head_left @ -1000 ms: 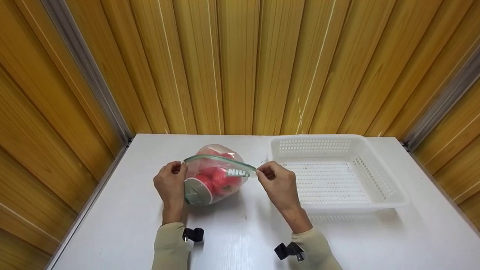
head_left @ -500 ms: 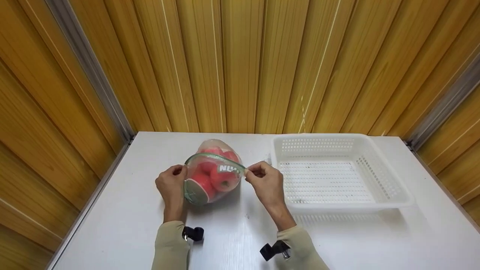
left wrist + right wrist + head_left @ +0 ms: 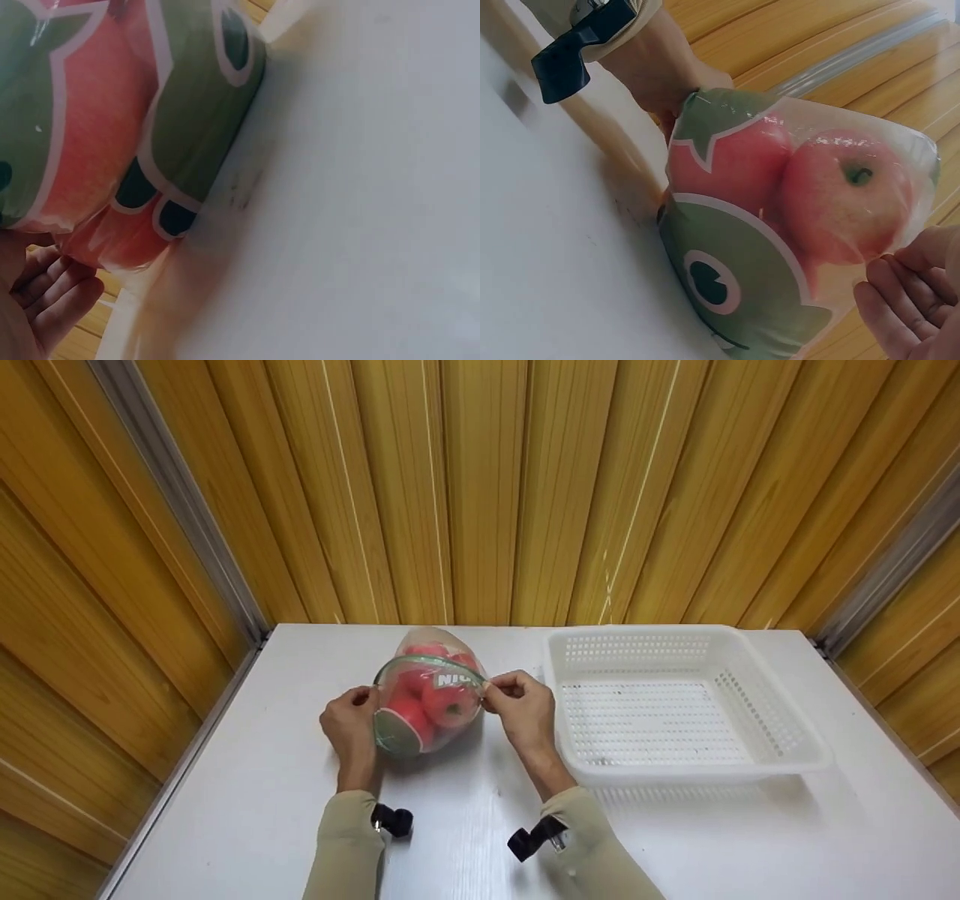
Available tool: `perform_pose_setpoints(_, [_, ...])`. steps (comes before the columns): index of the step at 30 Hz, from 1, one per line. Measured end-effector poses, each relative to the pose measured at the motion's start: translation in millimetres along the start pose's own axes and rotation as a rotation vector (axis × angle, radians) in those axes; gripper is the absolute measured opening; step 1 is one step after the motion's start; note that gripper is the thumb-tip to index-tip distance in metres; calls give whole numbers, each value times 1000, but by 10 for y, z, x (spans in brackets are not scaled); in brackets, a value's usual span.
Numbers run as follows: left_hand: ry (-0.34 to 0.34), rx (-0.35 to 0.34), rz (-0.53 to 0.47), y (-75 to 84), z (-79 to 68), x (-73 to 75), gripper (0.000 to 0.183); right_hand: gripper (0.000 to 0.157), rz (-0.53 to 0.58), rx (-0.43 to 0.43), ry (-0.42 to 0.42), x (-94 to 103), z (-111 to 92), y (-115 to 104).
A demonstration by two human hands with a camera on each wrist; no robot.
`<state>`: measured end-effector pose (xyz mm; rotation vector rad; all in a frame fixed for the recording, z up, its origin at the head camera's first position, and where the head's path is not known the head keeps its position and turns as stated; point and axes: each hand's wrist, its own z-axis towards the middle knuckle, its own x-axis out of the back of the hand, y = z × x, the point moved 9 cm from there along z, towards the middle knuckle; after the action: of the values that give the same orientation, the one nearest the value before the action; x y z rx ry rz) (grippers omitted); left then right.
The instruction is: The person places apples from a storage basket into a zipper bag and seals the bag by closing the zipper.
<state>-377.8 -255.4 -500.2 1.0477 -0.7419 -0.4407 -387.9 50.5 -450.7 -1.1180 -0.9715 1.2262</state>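
A clear plastic zip bag (image 3: 396, 735) with a green printed pattern and white lettering stands on the white table, full of several red apples (image 3: 840, 202). Along its mouth runs a green zip strip (image 3: 429, 659), which bows upward. My left hand (image 3: 351, 729) pinches the left end of the mouth. At the right end, my right hand (image 3: 527, 718) pinches the strip between thumb and finger. Both wrist views show the bag's green cartoon print with apples behind it. Whether the bag's underside fully rests on the table cannot be told.
A white perforated plastic basket (image 3: 694, 770) stands on the white table (image 3: 247, 810) to the right of my right hand. Yellow wood-look wall panels (image 3: 480, 495) rise behind the table and at both sides. A black camera mount (image 3: 536, 838) sits on each wrist.
My right hand has moved left, closer to my left hand, and the bag's mouth has gone from nearly taut to bowed. Bag and hands have shifted slightly away from me.
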Motion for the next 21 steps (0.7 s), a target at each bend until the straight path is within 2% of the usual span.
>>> perform_pose_setpoints(6, [48,-43,-15,35,12,-104,14,4,-51,-17,45,28,104,63])
perform_pose_setpoints(9, [32,-80,3,85,25,-63,14,3,-102,-5,46,22,68,58])
perform_pose_setpoints(12, [-24,-97,17,111,11,52,14,3,-177,33,41,32,-36,44])
perform_pose_setpoints(15, [-146,-68,10,110,48,186,13,3,-250,100,22,45,-175,-4])
perform_pose_setpoints(21, [-531,16,-21,195,184,438,12,9,-372,306,-36,124,-493,-162])
